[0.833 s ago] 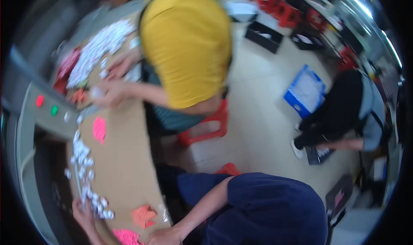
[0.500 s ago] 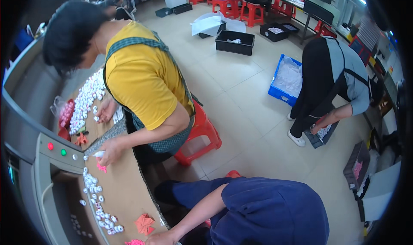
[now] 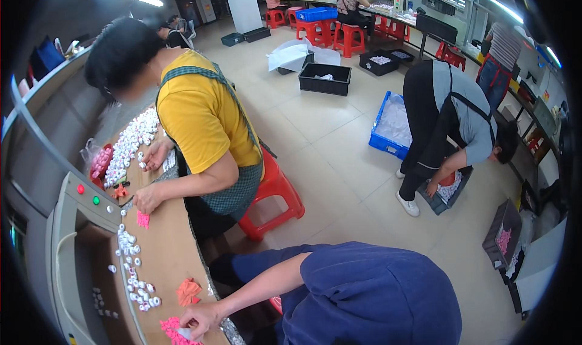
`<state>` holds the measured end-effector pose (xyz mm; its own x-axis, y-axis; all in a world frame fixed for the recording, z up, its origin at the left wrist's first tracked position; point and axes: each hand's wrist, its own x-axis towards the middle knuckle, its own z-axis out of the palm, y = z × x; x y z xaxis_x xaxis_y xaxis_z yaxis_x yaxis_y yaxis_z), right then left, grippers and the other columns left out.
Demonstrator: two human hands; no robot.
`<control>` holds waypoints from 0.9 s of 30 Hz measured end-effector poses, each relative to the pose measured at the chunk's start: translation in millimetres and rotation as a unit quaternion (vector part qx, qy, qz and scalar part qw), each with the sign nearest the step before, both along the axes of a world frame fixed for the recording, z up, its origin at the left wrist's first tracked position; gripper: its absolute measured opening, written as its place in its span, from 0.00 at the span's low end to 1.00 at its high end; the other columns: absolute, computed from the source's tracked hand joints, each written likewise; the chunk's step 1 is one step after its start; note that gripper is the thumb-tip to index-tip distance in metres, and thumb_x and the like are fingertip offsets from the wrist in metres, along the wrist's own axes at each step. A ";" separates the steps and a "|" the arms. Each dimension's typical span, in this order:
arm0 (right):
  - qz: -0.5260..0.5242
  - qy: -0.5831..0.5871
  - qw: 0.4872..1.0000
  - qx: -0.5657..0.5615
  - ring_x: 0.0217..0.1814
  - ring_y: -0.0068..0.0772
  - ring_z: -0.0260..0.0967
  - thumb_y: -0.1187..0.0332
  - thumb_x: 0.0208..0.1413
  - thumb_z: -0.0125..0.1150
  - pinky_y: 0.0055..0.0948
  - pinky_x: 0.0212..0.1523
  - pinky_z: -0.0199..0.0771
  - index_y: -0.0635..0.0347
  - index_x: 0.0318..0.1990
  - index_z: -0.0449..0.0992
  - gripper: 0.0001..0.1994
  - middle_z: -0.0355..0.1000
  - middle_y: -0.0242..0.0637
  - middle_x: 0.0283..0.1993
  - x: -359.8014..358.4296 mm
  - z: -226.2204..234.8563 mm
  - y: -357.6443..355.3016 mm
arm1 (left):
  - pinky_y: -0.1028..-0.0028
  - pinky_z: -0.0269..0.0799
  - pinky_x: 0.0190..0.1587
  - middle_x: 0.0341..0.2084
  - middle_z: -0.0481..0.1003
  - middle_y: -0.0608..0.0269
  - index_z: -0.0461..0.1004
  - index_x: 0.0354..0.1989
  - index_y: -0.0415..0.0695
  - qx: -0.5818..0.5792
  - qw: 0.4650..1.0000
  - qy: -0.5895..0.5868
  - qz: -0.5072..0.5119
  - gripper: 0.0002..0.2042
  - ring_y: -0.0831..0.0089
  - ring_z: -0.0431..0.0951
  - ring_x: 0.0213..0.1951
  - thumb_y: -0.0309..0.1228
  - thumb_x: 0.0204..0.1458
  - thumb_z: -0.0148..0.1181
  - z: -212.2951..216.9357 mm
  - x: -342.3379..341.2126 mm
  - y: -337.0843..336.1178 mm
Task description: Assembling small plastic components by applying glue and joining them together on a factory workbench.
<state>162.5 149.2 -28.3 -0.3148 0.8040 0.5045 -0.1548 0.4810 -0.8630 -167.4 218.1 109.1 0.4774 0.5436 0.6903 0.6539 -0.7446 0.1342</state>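
Neither of my hands shows in the head view. A person in a dark blue top (image 3: 364,296) bends low at the lower edge, one hand (image 3: 200,316) resting on pink pieces (image 3: 173,331) at the near end of a brown bench (image 3: 170,254). Further along, a person in a yellow shirt and green apron (image 3: 200,121) sits on a red stool (image 3: 276,190). Both of that person's hands (image 3: 148,196) are on the bench beside a spread of small white parts (image 3: 130,142). More white parts (image 3: 133,275), a pink piece (image 3: 143,219) and an orange piece (image 3: 188,291) lie between the two people.
A grey machine panel with a red and a green button (image 3: 85,195) flanks the bench on the left. On the tiled floor stand a blue crate (image 3: 391,124), black crates (image 3: 324,78) and a grey bin of pink parts (image 3: 502,239). A person in grey (image 3: 448,115) bends over at right.
The view has swung up and to the right, so more of the room and floor shows. The yellow-shirted person now sits further off at the left, hands still on the bench.
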 end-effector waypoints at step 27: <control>-0.011 0.048 0.999 0.004 0.19 0.23 0.62 0.66 0.35 0.61 0.23 0.20 0.59 0.66 0.23 0.71 0.12 0.64 0.34 0.18 -3.6 -4.0 0.0 | 0.71 0.62 0.42 0.42 0.68 0.52 0.66 0.47 0.35 -0.318 0.903 -0.289 0.011 0.19 0.64 0.67 0.41 0.38 0.54 0.49 11.4 189.5 -70.8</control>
<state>159.0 149.2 -32.3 -0.2459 0.8062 0.5381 -0.2264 0.4920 -0.8406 22.2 147.3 120.5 0.1210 0.9229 0.3656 0.3516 -0.3843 0.8536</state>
